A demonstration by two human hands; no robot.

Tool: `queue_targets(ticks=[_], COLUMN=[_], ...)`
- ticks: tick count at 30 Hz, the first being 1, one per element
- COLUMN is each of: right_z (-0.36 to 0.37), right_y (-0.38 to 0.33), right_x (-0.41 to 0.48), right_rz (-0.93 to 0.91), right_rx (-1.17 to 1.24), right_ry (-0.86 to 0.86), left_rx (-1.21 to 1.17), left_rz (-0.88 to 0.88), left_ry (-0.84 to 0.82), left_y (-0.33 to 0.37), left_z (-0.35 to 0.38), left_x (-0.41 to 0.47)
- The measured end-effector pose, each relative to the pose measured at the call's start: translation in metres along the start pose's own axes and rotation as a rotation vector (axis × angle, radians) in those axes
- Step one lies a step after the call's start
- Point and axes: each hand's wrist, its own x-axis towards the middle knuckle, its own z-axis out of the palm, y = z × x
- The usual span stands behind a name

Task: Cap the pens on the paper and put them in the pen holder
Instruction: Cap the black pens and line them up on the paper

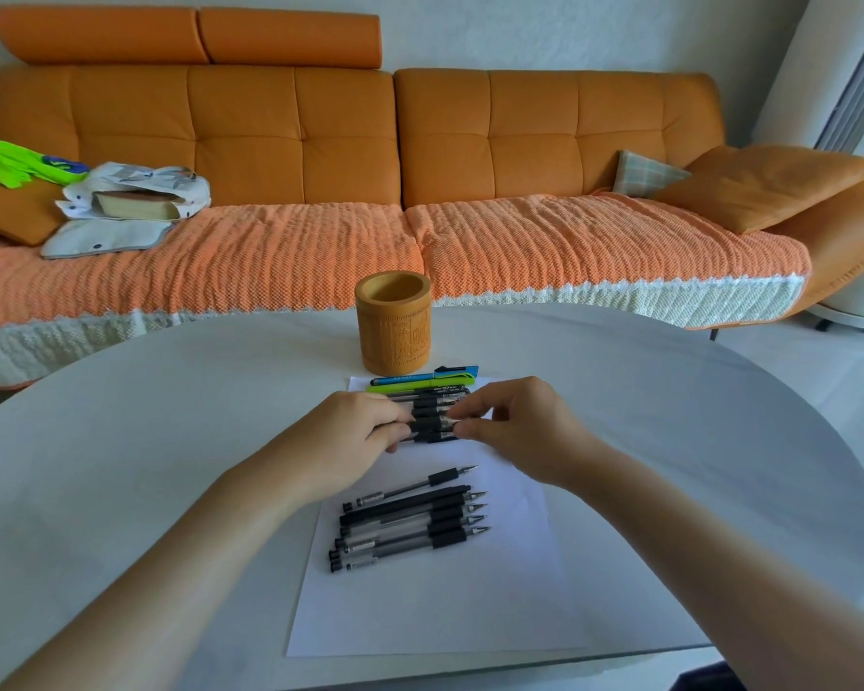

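Pens lie in two groups on a white sheet of paper (470, 600), which rests on a pale round table (170, 416). Taking the paper as the landmark: at its far edge stands an orange-brown cylindrical pen holder (393, 322), upright and open at the top, its base just beyond the sheet. Right in front of the holder, on the far end of the paper, sit a blue pen (427, 377) and a green pen (420, 385), side by side, and behind them toward the person a row of dark pens (432, 413) packed closely together.

Both hands reach over this far row. The left hand (355, 431) curls its fingers onto the left end of the dark pens, and the right hand (515, 421) pinches at their right end with thumb and forefinger. Both appear closed on one of these pens, though exactly which is held cannot be told.

Near the middle of the paper lies a second cluster of uncapped pens (410, 521), tips pointing right, slightly fanned, touching one another. Beyond the table runs an orange sofa (295, 142).
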Motion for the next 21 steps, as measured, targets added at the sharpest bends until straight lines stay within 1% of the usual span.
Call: queue_targets(ticks=[4, 8, 11, 15, 18, 21], right_z=[0.009, 0.014, 0.013, 0.011, 0.007, 0.005], right_y=[0.001, 0.004, 0.002, -0.004, 0.000, 0.003], right_x=[-0.003, -0.006, -0.005, 0.001, 0.009, 0.010], right_rz=[-0.008, 0.066, 0.082, 0.026, -0.004, -0.021], right_rx=[0.010, 0.135, 0.152, 0.007, -0.153, -0.270], right_ry=[-0.008, -0.046, -0.071, -0.065, -0.009, -0.035], left_rx=[0.032, 0.017, -0.005, -0.017, -0.020, 0.042], left_rz=[0.080, 0.151, 0.171, 0.121, 0.083, 0.091], left_ry=[0.028, 0.071, 0.122, 0.169, 0.098, 0.050], left_y=[-0.003, -0.003, -0.003, -0.006, -0.011, -0.019], left_z=[-0.001, 0.003, 0.003, 0.008, 0.014, 0.019], left_x=[-0.002, -0.007, -0.010, -0.007, -0.003, -0.001])
